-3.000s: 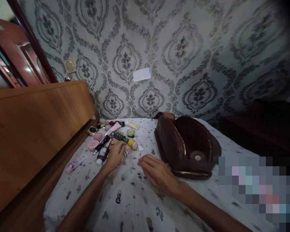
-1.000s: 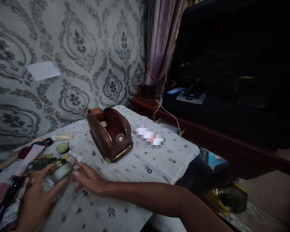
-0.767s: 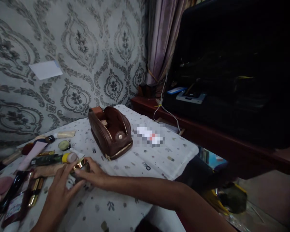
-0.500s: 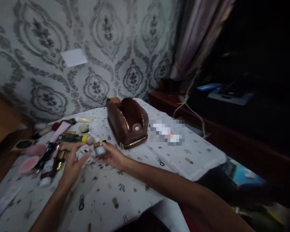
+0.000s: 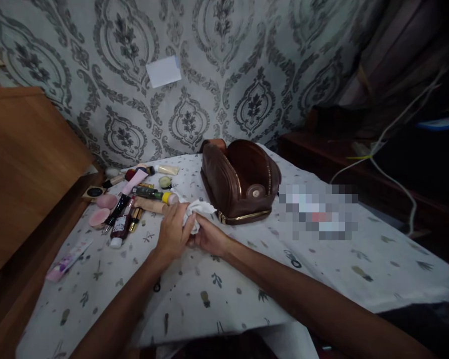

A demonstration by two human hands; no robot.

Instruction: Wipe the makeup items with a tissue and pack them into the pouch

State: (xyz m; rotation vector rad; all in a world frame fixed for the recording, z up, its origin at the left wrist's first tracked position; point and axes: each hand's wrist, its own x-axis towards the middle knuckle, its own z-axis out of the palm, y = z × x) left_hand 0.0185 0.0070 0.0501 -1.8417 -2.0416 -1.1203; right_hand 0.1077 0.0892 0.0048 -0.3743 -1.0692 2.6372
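My left hand point(image 5: 174, 229) is closed on a crumpled white wipe point(image 5: 199, 208), pressing it against what my right hand point(image 5: 211, 238) grips. The small bottle with a gold-trimmed cap, visible in the right hand earlier, is now covered by the wipe and fingers. Just right of the hands stands a brown toiletry bag point(image 5: 243, 202), unzipped and gaping at the top. On the left, close to my left hand, lie a beige tube point(image 5: 149, 205), a green bottle with a yellow collar point(image 5: 147, 192) and a dark red bottle with a white cap point(image 5: 120, 227).
Other cosmetics, including pink round pieces point(image 5: 99, 217), a pink tube point(image 5: 135, 181) and a purple-printed tube point(image 5: 68, 261), lie leftward on the patterned tablecloth point(image 5: 209, 319). A wooden panel point(image 5: 30, 164) borders the left. Something pixelated point(image 5: 318, 212) lies right of the bag. White cords point(image 5: 391, 182) hang beyond.
My hands have come together, and the wipe now covers the small bottle that my right hand showed earlier. The view has swung left, so everything sits farther right in it.
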